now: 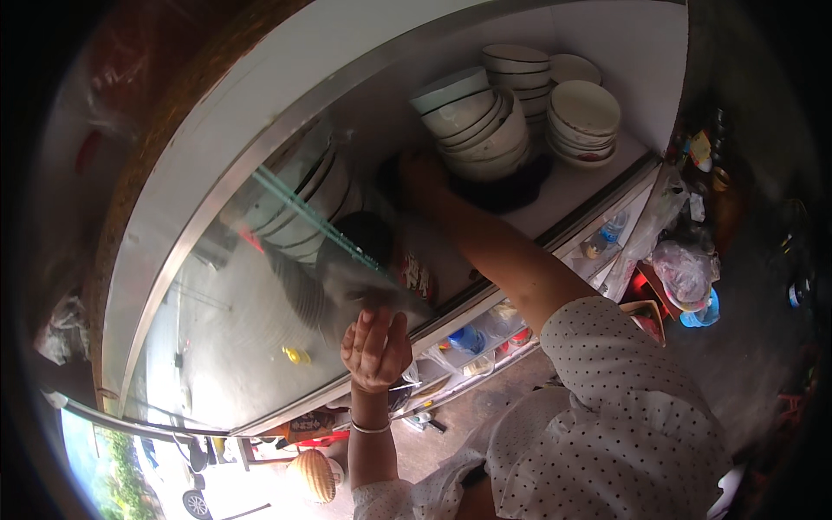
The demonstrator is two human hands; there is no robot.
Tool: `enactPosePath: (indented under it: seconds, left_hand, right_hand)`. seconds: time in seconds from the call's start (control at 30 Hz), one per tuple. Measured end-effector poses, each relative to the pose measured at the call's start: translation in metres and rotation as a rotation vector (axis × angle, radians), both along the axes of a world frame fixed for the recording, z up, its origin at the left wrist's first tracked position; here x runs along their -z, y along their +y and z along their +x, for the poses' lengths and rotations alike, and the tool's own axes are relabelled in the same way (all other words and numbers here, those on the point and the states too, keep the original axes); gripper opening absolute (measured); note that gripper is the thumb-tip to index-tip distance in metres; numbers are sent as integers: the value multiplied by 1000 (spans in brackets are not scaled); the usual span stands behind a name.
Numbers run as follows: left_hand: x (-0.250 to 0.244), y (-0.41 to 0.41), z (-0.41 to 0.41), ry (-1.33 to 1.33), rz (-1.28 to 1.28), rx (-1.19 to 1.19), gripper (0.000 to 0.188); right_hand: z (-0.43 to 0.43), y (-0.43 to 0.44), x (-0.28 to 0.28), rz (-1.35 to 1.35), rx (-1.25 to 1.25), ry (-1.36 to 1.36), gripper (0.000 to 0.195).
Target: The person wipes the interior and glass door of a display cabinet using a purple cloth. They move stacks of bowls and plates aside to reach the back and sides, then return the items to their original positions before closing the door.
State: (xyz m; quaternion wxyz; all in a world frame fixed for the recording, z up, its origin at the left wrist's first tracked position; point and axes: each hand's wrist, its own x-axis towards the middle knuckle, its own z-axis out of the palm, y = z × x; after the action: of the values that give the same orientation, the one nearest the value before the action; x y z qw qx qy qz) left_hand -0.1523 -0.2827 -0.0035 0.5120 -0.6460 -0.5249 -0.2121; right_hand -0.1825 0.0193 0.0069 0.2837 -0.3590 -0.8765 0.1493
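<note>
My right arm reaches into a glass-fronted cabinet, and my right hand [419, 169] is in shadow beside a leaning stack of white bowls [481, 130]. Dark material, perhaps a cloth [504, 188], lies under these bowls and around the hand; the dimness hides whether the fingers grip it. My left hand [376, 351], with a bangle on the wrist, is at the sliding glass door [260, 312]. Its fingers are together and bent, and nothing shows in them. Whether it presses the pane is unclear.
More white bowls [517, 65] and a stack of small dishes [584, 120] stand deeper in the cabinet. The door's greenish glass edge [318, 218] slants between my arms. Bottles [467, 339] fill the lower shelf. Plastic bags [682, 266] hang at the right.
</note>
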Motion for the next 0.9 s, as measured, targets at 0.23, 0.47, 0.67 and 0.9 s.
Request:
enactPosePath:
  seconds: [0.23,0.47,0.67,0.9]
  left_hand:
    - [-2,13,3,1,38,40,22]
    - [-4,13,0,14,0,18,27]
    - [5,7,1,-6,25,-41,22]
    - [5,-2,3,6,29,-68,15]
  right_hand:
    - [11,32,-31,-202,-354,-154,53]
    - [22,-2,-41,-168,-331,760,40]
    - [-29,24,-153,381,-278,1238,71]
    - [-48,14,-76,704,-120,884,40]
